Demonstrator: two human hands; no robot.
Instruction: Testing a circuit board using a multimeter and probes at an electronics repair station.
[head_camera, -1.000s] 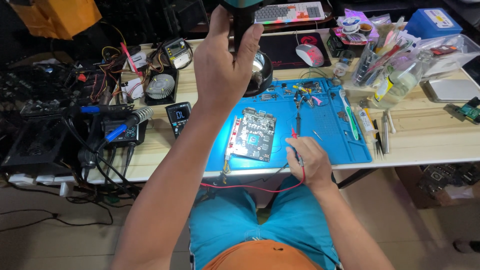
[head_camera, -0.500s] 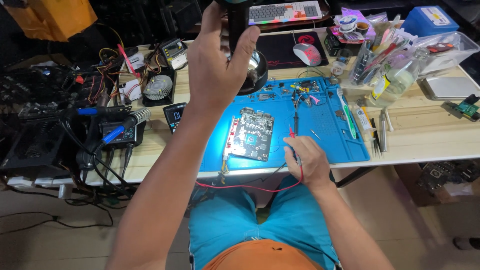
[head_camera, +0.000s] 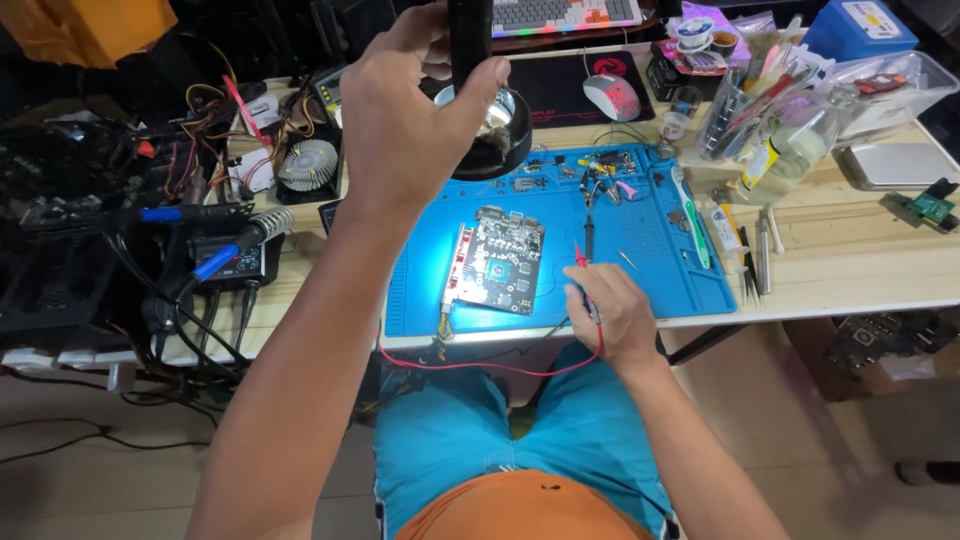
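Observation:
My left hand is raised close to the camera and grips the black body of a magnifier lamp, whose round lit head hangs over the far edge of a blue work mat. A green circuit board lies flat on the mat under the light. My right hand rests at the mat's near edge, to the right of the board. It holds a red probe and a black probe, their tips pointing away from me. A red lead loops along the table edge.
A soldering station with a blue-handled iron, a round fan heatsink and tangled wires crowd the left. A mouse, keyboard, blue box, clear bags of tools and tweezers sit right and back.
My left hand on the lamp has shifted slightly left and lower in view. My right hand with the probes stays near the mat's front edge.

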